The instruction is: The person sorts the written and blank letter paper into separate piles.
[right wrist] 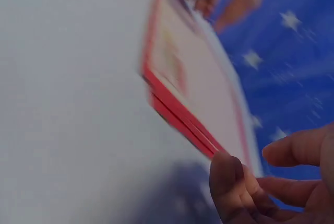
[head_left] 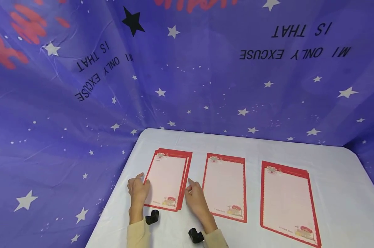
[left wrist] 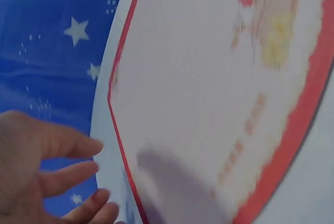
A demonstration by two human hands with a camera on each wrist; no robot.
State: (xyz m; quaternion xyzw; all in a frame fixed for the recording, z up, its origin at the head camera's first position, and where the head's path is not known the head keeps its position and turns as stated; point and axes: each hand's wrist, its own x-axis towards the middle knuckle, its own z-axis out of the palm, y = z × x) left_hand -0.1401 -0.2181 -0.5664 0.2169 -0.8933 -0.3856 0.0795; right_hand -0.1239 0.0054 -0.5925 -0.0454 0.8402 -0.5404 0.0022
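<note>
A small stack of red-bordered sheets lies at the left of the table, its layers slightly offset along the right side. My left hand is at the stack's left edge. In the left wrist view, its fingers are parted and loosely bent beside the red border, holding nothing. At the opposite edge is my right hand. The right wrist view shows its fingertips right at the sheets' edge, with the thumb apart from them.
A second red-bordered sheet lies just right of my right hand, and a third stack lies farther right. Black angled pieces sit by each wrist on the white table. A purple starry curtain surrounds the table's back and sides.
</note>
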